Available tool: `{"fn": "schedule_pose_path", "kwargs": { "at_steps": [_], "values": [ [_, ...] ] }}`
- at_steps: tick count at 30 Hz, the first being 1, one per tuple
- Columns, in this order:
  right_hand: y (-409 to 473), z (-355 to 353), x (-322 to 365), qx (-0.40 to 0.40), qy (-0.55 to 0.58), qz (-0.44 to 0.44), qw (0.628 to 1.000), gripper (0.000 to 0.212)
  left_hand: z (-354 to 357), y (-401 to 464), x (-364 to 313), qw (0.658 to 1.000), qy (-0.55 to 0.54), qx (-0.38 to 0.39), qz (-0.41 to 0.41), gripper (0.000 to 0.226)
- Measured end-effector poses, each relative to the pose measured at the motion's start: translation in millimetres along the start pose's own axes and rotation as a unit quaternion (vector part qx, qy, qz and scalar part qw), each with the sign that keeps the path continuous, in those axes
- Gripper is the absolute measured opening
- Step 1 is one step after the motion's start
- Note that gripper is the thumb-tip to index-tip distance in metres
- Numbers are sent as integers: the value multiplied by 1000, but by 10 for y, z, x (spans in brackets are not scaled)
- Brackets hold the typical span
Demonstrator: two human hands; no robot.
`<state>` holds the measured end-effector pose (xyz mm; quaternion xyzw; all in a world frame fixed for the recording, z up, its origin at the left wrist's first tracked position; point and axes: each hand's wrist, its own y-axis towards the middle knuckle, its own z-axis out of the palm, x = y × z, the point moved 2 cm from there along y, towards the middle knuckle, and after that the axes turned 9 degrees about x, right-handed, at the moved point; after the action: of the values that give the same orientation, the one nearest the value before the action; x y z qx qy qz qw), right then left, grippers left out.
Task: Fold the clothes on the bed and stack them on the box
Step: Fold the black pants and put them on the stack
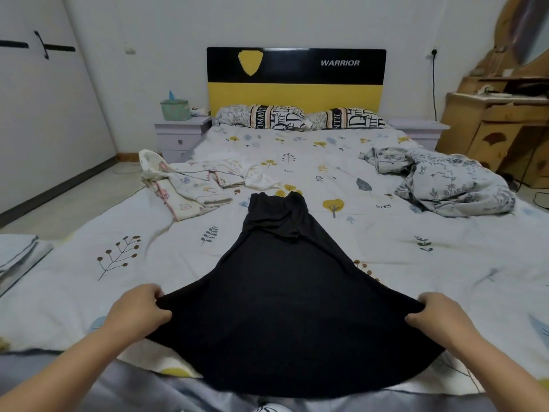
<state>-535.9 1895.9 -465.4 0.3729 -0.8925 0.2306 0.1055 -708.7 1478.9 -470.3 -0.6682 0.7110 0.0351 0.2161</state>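
Observation:
A black dress (282,292) lies spread lengthwise on the bed (386,248), its narrow top pointing toward the pillows and its wide hem at the near edge. My left hand (139,310) grips the hem's left corner. My right hand (439,316) grips the hem's right corner, and the fabric is stretched between them. A cream patterned garment (190,185) lies crumpled at the bed's left side. A grey floral garment (451,179) is bunched at the right side. Folded cloth (17,257) shows at the far left edge; what it rests on is hidden.
Two pillows (300,117) lie against the black and yellow headboard (294,78). A pale nightstand (178,135) with a green container stands to the bed's left, another nightstand (421,132) and a wooden dresser (499,120) to its right. Floor runs along the left wall.

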Motion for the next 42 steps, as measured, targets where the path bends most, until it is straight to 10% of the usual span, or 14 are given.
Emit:
{"fn": "schedule_pose_path", "kwargs": {
  "at_steps": [6,10,12,16,23,27,30,35,42],
  "values": [
    [-513,115,618,-35,-48,-156,986,19,96,-532,-842,971,112,-53,202,32],
    [-714,343,823,192,-11,-272,943,18,420,-765,-1109,924,162,170,301,31],
    [-649,366,842,168,7,-274,947,16,436,-692,-1167,926,151,171,302,26],
    [-307,524,802,25,-73,-248,966,46,549,-271,-1100,937,109,-77,323,36],
    [-45,1151,604,82,-226,-306,921,119,1114,-150,-658,900,306,75,302,86],
    [-110,854,657,97,-158,-347,919,81,853,-79,-696,914,175,122,344,110],
    [-124,629,485,-5,-200,-401,894,67,667,-104,-546,897,207,76,384,42],
    [-23,706,86,-91,-344,-493,794,54,714,-193,-211,808,376,65,448,106],
    [-125,726,100,-75,-341,-551,758,38,790,-180,-180,795,391,74,457,107]
  ]
}}
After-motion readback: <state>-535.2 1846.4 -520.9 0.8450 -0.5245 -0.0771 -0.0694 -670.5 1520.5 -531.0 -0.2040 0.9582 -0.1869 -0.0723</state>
